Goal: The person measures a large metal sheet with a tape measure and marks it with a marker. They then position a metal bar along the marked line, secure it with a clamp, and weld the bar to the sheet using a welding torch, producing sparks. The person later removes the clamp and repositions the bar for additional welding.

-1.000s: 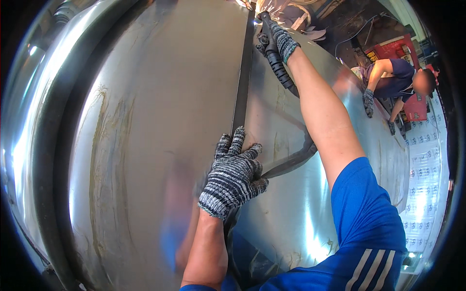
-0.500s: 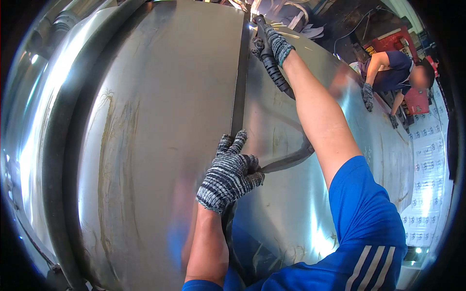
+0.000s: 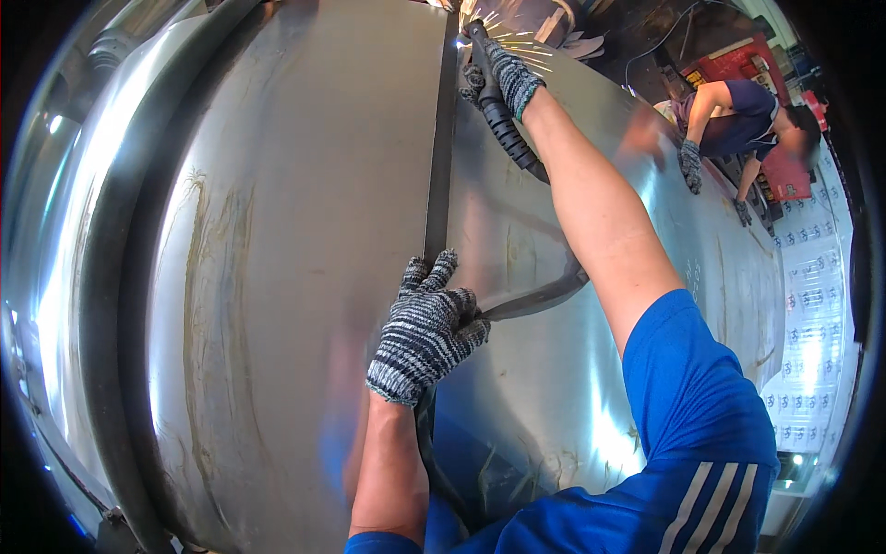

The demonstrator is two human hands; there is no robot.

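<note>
My right hand, in a black-and-white knitted glove, is closed round a black cutting torch with a ribbed neck. Its tip is at the far end of a long dark strip on a large curved metal sheet. A bright arc and sparks spray rightward from the tip. Nearer to me, my gloved left hand rests over the strip, two fingers stretched along it. The torch cable runs into that hand between thumb and forefinger and seems held there; the palm side is hidden.
On the right a co-worker in dark clothing leans over the sheet's edge, gloved hands on it. Red equipment stands behind them. A dark curved band crosses the metal at left. White printed sheeting hangs far right.
The spark spray has grown wider and brighter. The whole view has shifted slightly, carrying the scene a little left. Both my hands keep their grips.
</note>
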